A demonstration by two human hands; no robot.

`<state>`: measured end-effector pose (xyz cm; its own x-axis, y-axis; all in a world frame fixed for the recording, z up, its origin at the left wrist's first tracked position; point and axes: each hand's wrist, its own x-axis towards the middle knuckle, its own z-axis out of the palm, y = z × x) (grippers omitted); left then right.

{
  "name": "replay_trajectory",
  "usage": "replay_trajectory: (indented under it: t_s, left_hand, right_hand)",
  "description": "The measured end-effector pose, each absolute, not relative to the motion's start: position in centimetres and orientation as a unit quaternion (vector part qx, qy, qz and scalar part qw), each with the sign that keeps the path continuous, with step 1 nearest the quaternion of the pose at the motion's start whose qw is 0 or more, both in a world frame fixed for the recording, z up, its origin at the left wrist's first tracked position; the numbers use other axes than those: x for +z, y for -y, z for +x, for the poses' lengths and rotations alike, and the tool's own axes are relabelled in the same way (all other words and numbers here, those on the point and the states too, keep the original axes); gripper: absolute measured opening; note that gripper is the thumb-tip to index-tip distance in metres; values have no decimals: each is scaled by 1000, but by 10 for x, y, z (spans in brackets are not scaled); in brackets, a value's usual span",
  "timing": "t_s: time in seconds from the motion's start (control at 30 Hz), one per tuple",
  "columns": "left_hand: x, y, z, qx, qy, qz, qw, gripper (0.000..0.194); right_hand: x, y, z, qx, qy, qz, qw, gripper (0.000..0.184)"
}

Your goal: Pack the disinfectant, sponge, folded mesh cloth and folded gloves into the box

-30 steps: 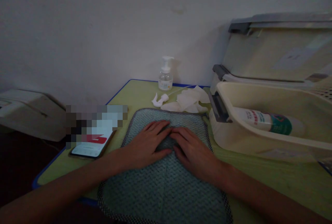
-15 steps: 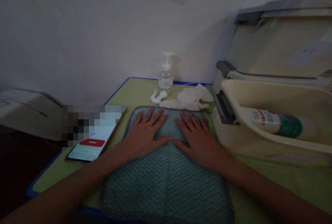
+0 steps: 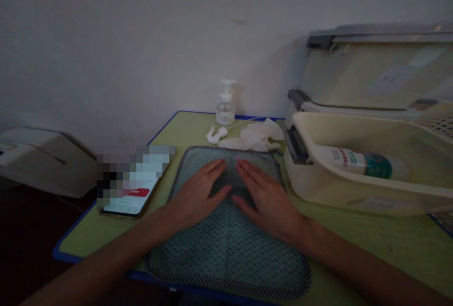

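Observation:
A blue-green woven cloth (image 3: 222,259) with a checked dark-and-white border lies spread flat on the table, its front edge close to the table's front edge. My left hand (image 3: 198,192) rests over its upper left part, fingers stretched out and thumb apart. Opposite it, my right hand (image 3: 269,197) is over the upper right part, fingers extended and close together, thumb apart. The fingertips of the two hands point toward each other with a small gap between them. Neither hand holds anything.
Behind the cloth are a white spray nozzle (image 3: 215,134), crumpled white tissue (image 3: 260,133) and a clear pump bottle (image 3: 225,110). A phone (image 3: 132,197) lies at left. At right stands a cream basket (image 3: 354,197) holding a white-and-green bottle (image 3: 368,164); a lidded storage box (image 3: 354,77) is behind.
Both hands first spread outward over the cloth with fingers splayed. They have since drawn back toward the middle, fingers closer together. The camera view shifts slightly.

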<state>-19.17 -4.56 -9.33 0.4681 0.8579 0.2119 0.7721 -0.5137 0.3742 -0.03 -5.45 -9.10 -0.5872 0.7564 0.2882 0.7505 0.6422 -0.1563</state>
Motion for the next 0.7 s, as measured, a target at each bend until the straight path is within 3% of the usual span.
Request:
replay_trajectory:
  t_s: [0.2,0.7]
  left_hand:
    - [-103,59,-192,47,-418,905,57,66]
    - [-106,88,-250,19,-403,915,8,64]
  right_hand:
    - [-98,61,-4,58,919,-383,77,79]
    - [-100,77,45,34,928,-366,61,66]
